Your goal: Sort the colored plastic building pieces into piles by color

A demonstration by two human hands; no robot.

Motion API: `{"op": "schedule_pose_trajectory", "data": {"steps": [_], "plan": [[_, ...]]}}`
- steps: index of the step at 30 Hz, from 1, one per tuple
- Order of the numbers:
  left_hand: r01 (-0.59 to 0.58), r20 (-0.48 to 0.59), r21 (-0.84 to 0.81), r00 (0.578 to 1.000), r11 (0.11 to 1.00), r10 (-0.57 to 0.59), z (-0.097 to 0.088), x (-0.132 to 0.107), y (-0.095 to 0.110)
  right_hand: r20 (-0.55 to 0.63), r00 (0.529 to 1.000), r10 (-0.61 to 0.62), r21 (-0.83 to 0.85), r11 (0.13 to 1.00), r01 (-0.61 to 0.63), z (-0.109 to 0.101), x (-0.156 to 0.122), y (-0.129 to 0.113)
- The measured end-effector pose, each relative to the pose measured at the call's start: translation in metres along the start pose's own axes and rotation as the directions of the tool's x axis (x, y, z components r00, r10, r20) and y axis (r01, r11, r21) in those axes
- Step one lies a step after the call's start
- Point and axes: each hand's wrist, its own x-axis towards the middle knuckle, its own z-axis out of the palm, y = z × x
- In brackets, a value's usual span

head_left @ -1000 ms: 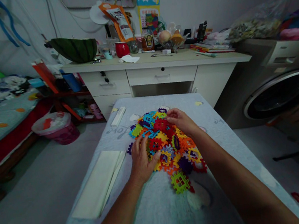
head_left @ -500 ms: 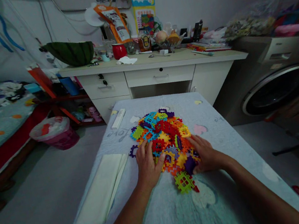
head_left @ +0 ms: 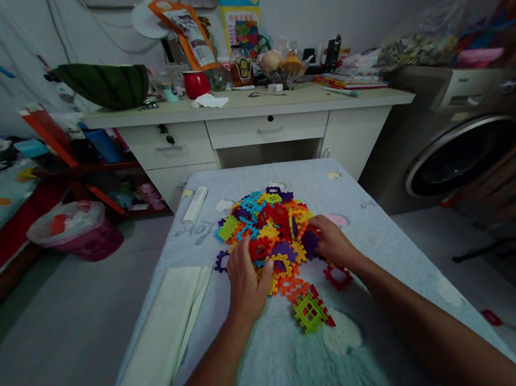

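Note:
A heap of colourful plastic interlocking tiles [head_left: 271,224] lies in the middle of a table covered with a pale blue cloth [head_left: 278,362]. My left hand [head_left: 245,280] lies flat on the heap's near left edge, fingers spread. My right hand [head_left: 331,243] rests on the heap's right edge, fingers curled round a purple tile [head_left: 310,241]. A green tile [head_left: 310,312] and a red tile [head_left: 337,277] lie loose just in front of the heap. A purple piece [head_left: 221,262] sits to the left.
A folded white sheet [head_left: 167,329] lies on the table's left side, a white stick-shaped box [head_left: 195,204] at the far left. Behind stands a cluttered cream desk [head_left: 250,121] with half a watermelon [head_left: 104,85]. A washing machine [head_left: 459,144] is right, a pink bin [head_left: 72,231] and bed left.
My right hand came from the far top of the heap to its near right side, then slid up the right edge onto a purple tile. A red tile now lies apart.

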Motion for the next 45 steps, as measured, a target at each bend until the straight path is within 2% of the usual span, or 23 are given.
{"op": "schedule_pose_trajectory", "data": {"steps": [5,8,11,15,19,22,25,28,32,34,40,45], "plan": [[-0.005,-0.008,-0.001,1.0,1.0,0.005,0.0,0.001,0.0,-0.068,0.991,0.113,0.023,0.993,-0.112,0.007,0.026,0.001],[0.019,-0.006,0.014,1.0,1.0,-0.018,-0.004,0.003,0.002,-0.092,0.99,0.106,0.006,0.994,-0.105,-0.001,0.022,0.007],[0.034,-0.014,0.03,0.999,0.999,-0.034,-0.007,0.006,0.003,-0.015,0.997,0.073,-0.066,0.995,-0.074,-0.019,-0.004,0.014],[0.034,-0.027,0.063,0.999,0.997,-0.033,-0.009,0.009,0.001,0.179,0.978,0.106,-0.163,0.984,-0.076,-0.03,-0.063,0.007],[0.06,-0.034,0.152,0.998,0.987,-0.055,-0.009,0.009,-0.001,0.289,0.956,0.043,-0.195,0.981,0.015,-0.006,-0.113,-0.02],[0.089,-0.017,0.219,0.996,0.972,-0.088,-0.008,0.009,-0.001,0.256,0.967,0.008,-0.246,0.968,0.057,0.016,-0.122,-0.035],[0.092,0.005,0.232,0.995,0.968,-0.096,-0.008,0.009,-0.001,0.174,0.985,-0.022,-0.26,0.963,0.067,0.025,-0.107,-0.035],[0.064,0.018,0.194,0.997,0.979,-0.069,-0.006,0.009,-0.002,0.091,0.993,-0.079,-0.253,0.962,0.1,0.021,-0.084,-0.025],[0.035,0.016,0.104,0.999,0.994,-0.037,-0.002,0.008,-0.002,0.095,0.973,-0.212,-0.181,0.957,0.226,0.012,-0.06,-0.012],[0.024,0.023,0.051,0.999,0.998,-0.026,-0.001,0.008,-0.002,0.084,0.967,-0.241,-0.149,0.956,0.251,0.01,-0.052,-0.008],[-0.028,0.053,-0.027,0.998,0.999,0.029,-0.002,0.005,-0.004,0.004,0.982,-0.191,-0.125,0.974,0.19,0.008,-0.025,-0.012],[-0.025,0.086,0.005,0.996,1.0,0.025,-0.002,0.002,-0.006,-0.104,0.982,-0.159,-0.063,0.986,0.153,0.01,0.009,-0.026]]}}
